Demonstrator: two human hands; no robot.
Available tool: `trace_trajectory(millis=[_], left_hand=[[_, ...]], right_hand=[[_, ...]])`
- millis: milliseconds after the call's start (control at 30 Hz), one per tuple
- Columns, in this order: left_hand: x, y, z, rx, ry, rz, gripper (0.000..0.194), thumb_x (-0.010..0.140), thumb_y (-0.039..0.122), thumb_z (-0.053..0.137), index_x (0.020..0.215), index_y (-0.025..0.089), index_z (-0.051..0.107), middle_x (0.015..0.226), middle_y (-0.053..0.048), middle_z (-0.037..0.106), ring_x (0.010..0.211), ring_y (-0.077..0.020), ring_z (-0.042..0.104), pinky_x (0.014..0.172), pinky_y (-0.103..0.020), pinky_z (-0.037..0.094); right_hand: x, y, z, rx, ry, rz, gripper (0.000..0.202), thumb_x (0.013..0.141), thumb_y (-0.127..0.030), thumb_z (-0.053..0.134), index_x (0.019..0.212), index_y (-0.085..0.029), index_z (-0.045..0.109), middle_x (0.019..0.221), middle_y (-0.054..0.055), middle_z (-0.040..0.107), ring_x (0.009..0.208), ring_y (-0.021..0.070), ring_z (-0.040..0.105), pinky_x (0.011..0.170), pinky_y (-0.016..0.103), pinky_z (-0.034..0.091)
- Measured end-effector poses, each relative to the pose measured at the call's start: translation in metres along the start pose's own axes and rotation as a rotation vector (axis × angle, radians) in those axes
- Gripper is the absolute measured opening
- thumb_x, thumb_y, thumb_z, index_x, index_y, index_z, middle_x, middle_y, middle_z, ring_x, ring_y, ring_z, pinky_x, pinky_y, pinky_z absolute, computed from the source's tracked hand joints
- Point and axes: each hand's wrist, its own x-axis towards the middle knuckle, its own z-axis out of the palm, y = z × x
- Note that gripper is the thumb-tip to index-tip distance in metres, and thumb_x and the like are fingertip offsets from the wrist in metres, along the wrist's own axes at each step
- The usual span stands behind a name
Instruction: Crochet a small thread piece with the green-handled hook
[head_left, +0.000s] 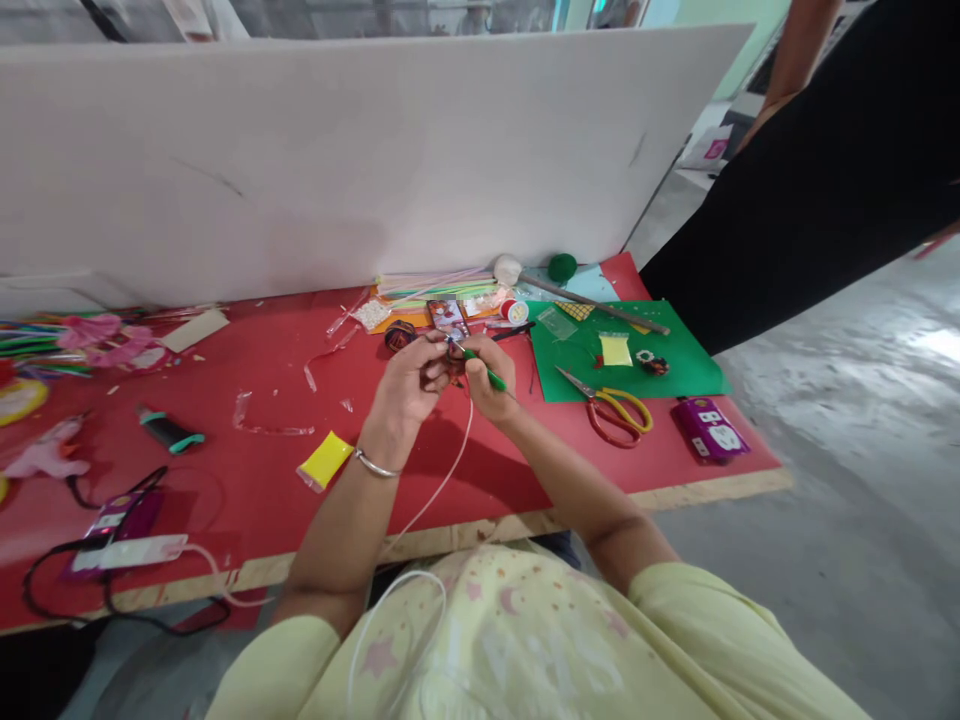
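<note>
My right hand (pixel 489 380) is closed around the green handle of a crochet hook (pixel 495 380), its thin metal end pointing to my left fingertips. In my left hand (pixel 416 375), thumb and fingers pinch a small dark piece of yarn work (pixel 454 352), mostly hidden by the fingers. Both hands meet over the middle of the red table. Just behind the left hand lies a ball of dark multicoloured yarn (pixel 400 336). A phone (pixel 448 317) with a picture on its screen lies beyond the fingertips.
Scissors (pixel 619 412) lie partly on a green sheet (pixel 559 385), near a purple power socket (pixel 712 430). Left are a yellow packet (pixel 325 461), cutters (pixel 171 430) and a cabled socket (pixel 120 530). A white board (pixel 337 160) stands behind; a person in black (pixel 810 190) is right.
</note>
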Motion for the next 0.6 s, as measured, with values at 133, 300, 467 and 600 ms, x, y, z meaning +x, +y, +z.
trace_trajectory(millis=[133,300,467,600], left_hand=[[-0.002,0.016,-0.015,-0.006,-0.083,-0.177,0.029,0.061,0.006,0.073,0.09,0.011,0.068,0.059,0.008,0.046,0.041,0.0003,0.032,0.038,-0.011,0.023],[-0.004,0.015,-0.023,0.054,-0.139,-0.11,0.034,0.061,0.009,0.08,0.095,0.01,0.072,0.059,0.007,0.049,0.044,-0.0007,0.036,0.039,-0.011,0.025],[-0.004,0.012,-0.023,0.101,-0.131,-0.027,0.035,0.059,0.01,0.086,0.092,0.012,0.075,0.059,0.006,0.053,0.044,-0.0001,0.036,0.04,-0.011,0.025],[-0.004,0.006,-0.017,0.099,-0.102,0.003,0.035,0.058,0.01,0.086,0.09,0.014,0.073,0.061,0.005,0.056,0.044,0.0,0.036,0.04,-0.011,0.024]], right_hand=[[0.01,0.004,-0.023,0.047,-0.229,-0.07,0.065,0.089,-0.081,0.049,0.092,-0.019,0.071,0.092,0.009,0.07,0.086,0.0213,0.068,0.08,0.036,0.057],[0.015,-0.001,-0.035,0.148,-0.346,0.052,0.062,0.089,-0.076,0.056,0.099,-0.018,0.074,0.095,0.008,0.074,0.08,0.0196,0.074,0.073,0.03,0.059],[0.011,-0.007,-0.031,0.178,-0.318,0.081,0.063,0.089,-0.076,0.057,0.101,-0.017,0.074,0.092,0.008,0.075,0.074,0.0184,0.074,0.07,0.029,0.059],[0.003,-0.008,-0.023,0.063,-0.212,0.009,0.066,0.089,-0.08,0.052,0.098,-0.018,0.073,0.088,0.007,0.073,0.07,0.017,0.07,0.068,0.03,0.058]])
